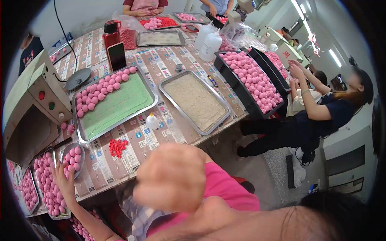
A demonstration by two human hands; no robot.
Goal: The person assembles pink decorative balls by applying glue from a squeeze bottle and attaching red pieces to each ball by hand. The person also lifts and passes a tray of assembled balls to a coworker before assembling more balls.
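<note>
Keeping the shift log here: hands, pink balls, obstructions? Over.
Left hand open, at bowl of pink balls. Right hand raised, blurred; grip unclear. It hides part of the table.

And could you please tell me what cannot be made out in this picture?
In the head view:
Right hand: its own blur hides any grip.
Pink balls behind the left hand: partly hidden by it.
Person in the red shirt: head cut off by the top edge.
Fine print on the table covering: too small to read.
</note>
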